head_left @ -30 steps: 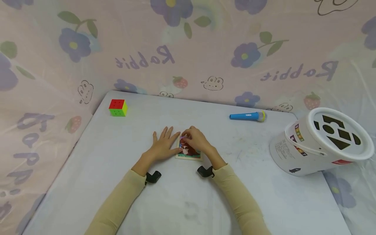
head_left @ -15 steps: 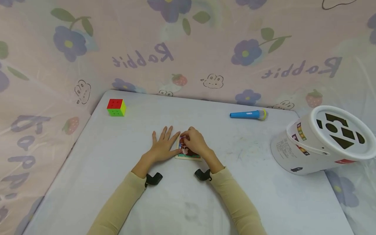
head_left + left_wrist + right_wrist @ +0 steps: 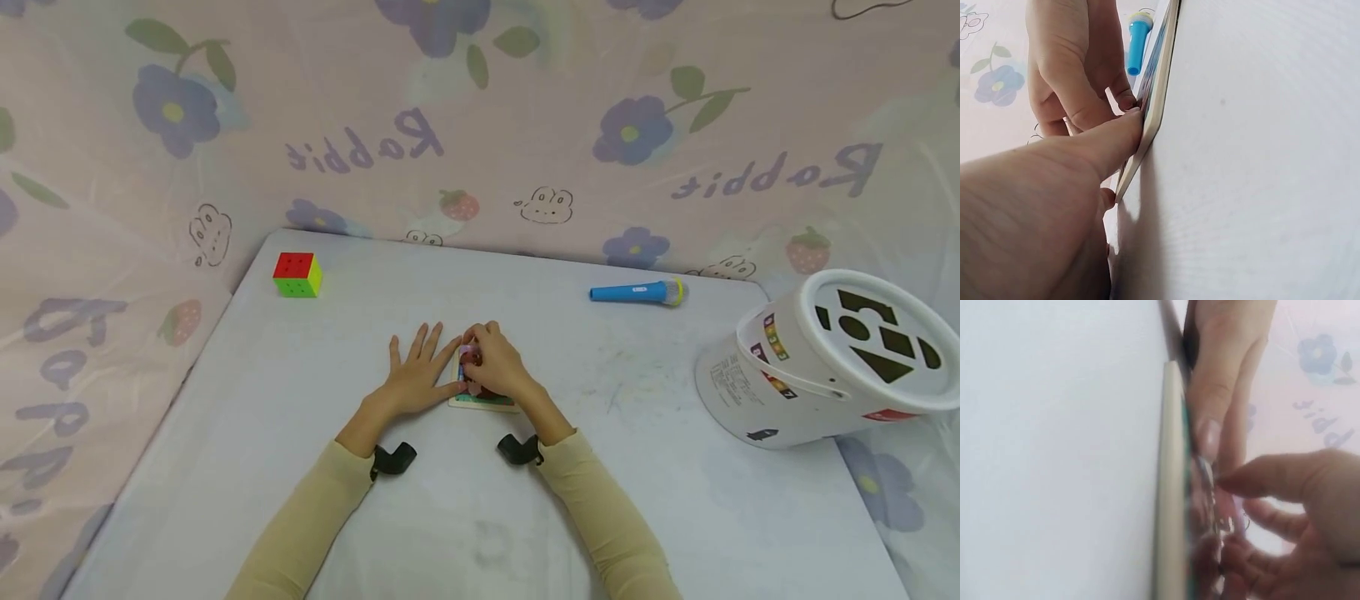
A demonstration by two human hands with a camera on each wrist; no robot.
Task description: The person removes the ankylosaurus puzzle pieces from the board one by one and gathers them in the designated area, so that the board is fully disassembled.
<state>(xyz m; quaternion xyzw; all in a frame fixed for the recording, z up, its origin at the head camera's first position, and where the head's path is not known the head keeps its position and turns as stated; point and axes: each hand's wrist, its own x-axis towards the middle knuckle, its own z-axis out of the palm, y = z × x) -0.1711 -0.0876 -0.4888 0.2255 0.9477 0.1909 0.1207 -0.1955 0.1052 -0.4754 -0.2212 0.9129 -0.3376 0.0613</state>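
Observation:
A small flat picture board (image 3: 483,403) with a pale rim lies mid-table. My left hand (image 3: 411,382) spreads its fingers beside the board's left edge, and its thumb (image 3: 1116,137) presses on the board's near left part. Over the picture, my right hand (image 3: 501,360) bends its fingers and pinches what looks like a clear, shiny plastic film (image 3: 1207,481) on the board's face. In the right wrist view, its thumb (image 3: 1266,477) is close to the left thumb. Blur there hides exactly where the film is held. The right hand covers much of the picture.
A red and green puzzle cube (image 3: 297,276) sits at the back left of the white table (image 3: 390,533). A blue toy microphone (image 3: 637,292) lies at the back right. To the right stands a white bucket (image 3: 795,375) with shaped holes in its lid.
The right hand has shifted slightly over the picture, and the shine on its surface has changed. My left hand stays in place. The head view has tilted a little.

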